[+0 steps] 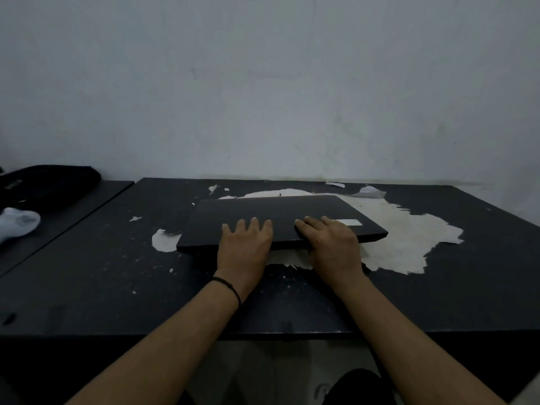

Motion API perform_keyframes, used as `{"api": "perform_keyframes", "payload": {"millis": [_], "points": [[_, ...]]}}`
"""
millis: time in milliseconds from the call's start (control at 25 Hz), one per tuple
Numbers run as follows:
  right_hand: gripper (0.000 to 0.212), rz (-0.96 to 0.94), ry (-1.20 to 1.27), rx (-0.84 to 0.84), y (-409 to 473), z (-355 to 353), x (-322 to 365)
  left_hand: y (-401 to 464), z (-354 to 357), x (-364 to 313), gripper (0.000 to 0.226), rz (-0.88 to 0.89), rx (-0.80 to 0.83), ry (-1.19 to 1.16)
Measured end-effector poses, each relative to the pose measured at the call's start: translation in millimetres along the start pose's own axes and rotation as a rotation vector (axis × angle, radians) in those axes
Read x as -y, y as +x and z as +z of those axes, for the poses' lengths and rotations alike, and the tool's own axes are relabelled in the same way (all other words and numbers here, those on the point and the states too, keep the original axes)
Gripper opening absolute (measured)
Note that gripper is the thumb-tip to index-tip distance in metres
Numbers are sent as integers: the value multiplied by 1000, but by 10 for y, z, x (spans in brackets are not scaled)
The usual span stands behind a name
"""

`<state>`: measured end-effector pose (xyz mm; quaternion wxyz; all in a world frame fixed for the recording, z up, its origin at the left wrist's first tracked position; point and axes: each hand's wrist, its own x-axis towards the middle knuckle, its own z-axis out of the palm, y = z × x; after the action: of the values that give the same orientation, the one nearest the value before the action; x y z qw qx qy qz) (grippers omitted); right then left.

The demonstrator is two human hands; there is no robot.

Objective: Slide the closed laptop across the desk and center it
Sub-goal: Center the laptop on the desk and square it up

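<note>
**Both hands flat on closed laptop, mid-desk**

Head view. Pale grey wall [263,83] behind a black desk [87,273]; the desk's dark surface layer has peeled away in large off-white patches [409,238], with curled flakes near the back edge.

Closed laptop [263,211], black, lies flat near the middle of the desk, towards the wall, partly over the peeled area and turned slightly askew to the desk edge. A small pale rectangular label [349,222] sits on the lid near the right side; any writing on it is too blurred to read. No brand mark legible.

Left hand [245,247]: palm down, fingers spread, resting on the lid at the near edge. Black band [230,287] on that wrist.

Right hand [330,244]: palm down on the lid, fingers extended, thumb over the near edge.

Far left: a second dark surface with a black bag [49,182] and a white sock [17,223].
</note>
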<state>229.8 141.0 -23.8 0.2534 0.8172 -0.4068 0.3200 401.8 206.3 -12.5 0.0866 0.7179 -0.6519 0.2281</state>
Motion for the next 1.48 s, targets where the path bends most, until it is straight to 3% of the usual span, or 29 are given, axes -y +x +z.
{"api": "perform_keyframes", "payload": {"millis": [440,720,960,1480], "points": [[57,-99,104,148,-52,-83,2,-75,107,238,64,37,-17,-26],[70,31,210,143,-145,-91,-72,-100,125,246,70,93,-20,-24],[75,45,212,212,-160,-123,-95,-107,139,245,94,99,-77,-23],[79,109,305,271,-175,-84,-81,-159,162,293,96,-20,-87,-215]]}}
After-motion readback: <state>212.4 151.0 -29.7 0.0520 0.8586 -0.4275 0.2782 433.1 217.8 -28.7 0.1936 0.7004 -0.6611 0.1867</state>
